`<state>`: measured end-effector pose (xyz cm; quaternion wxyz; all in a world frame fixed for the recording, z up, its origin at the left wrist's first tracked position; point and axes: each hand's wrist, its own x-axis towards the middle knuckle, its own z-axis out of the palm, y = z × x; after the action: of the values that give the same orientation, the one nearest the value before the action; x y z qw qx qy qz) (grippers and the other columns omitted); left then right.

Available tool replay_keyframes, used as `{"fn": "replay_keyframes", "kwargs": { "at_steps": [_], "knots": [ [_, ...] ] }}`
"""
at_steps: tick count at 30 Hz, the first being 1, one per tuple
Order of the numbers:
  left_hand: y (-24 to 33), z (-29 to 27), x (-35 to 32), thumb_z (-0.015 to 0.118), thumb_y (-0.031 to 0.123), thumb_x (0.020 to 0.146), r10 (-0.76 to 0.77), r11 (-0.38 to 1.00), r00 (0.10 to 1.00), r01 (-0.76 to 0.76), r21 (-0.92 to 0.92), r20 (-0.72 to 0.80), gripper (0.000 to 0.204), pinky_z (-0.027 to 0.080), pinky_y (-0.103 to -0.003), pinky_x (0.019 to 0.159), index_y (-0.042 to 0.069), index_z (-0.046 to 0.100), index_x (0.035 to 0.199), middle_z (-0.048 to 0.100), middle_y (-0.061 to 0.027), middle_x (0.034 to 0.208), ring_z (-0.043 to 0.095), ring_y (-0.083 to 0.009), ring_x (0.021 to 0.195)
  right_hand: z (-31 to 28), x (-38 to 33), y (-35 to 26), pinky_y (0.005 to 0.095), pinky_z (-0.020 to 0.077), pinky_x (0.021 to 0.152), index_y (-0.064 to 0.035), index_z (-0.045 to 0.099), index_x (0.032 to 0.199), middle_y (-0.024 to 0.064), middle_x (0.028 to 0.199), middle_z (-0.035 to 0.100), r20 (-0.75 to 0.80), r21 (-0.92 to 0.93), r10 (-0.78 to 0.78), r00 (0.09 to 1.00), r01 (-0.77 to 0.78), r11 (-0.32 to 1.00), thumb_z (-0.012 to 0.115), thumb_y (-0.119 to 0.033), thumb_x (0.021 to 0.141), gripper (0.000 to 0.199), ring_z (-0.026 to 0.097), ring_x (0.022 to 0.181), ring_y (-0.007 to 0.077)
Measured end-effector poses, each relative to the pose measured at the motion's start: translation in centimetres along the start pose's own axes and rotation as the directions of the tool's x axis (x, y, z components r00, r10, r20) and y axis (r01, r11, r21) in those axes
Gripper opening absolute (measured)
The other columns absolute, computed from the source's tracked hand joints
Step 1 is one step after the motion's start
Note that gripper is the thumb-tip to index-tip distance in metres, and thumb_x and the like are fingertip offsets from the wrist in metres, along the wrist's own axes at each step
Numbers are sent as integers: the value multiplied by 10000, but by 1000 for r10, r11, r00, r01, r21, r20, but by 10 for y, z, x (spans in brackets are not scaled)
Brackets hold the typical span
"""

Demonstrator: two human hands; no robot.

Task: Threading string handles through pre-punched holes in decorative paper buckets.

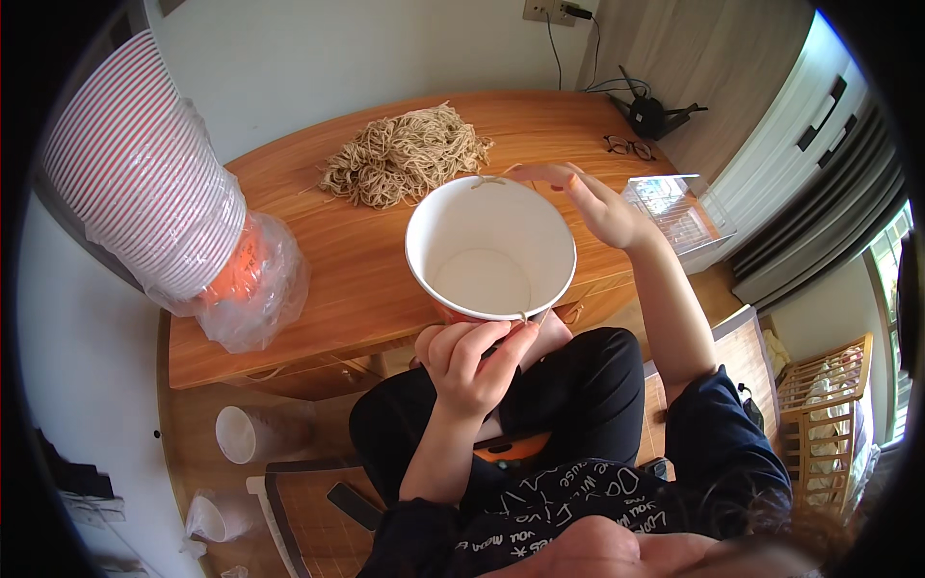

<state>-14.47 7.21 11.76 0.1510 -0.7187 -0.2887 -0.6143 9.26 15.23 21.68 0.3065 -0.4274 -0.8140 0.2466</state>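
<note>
A large white paper bucket point(491, 231) stands tilted toward me at the table's near edge, its open mouth facing up and its inside bare. My left hand point(467, 371) is closed at the near rim, thumb and fingers pinching a thin piece of twine point(525, 316) that passes over the rim there. At the far right rim, my right hand point(597, 207) has its fingers stretched out, the tips close to a second bit of twine point(488, 180) on the far rim. Whether those fingertips touch the bucket I cannot tell.
A tangled heap of beige twine point(405, 154) lies behind the bucket on the wooden table point(337, 260). Stacked paper buckets point(154, 164) in clear plastic stand at left. Glasses point(629, 147), a black router point(650, 116) and a clear box point(679, 212) sit at right. A phone point(354, 506) lies low at left.
</note>
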Motion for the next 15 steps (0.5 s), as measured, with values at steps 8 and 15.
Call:
{"fn": "replay_keyframes", "kwargs": {
  "at_steps": [8,15],
  "knots": [
    [-5,3,-5,768,192,781,-7,1000,1000,6,-19,-9,173,393,-322,817,295,749,919,589,111,998,515,-120,934,11,28,18,413,334,1140,-21,448,1456,146,1457,491,88,357,71,994,-98,929,185,-612,1039,770,441,1367,278],
    [-9,1,-7,779,196,775,-12,999,1000,12,-32,0,177,394,-319,809,299,749,915,591,116,992,507,-124,922,35,36,20,391,343,1145,31,430,1454,152,1439,516,155,862,293,943,-274,427,191,-534,1070,723,486,1325,246]
  ]
}}
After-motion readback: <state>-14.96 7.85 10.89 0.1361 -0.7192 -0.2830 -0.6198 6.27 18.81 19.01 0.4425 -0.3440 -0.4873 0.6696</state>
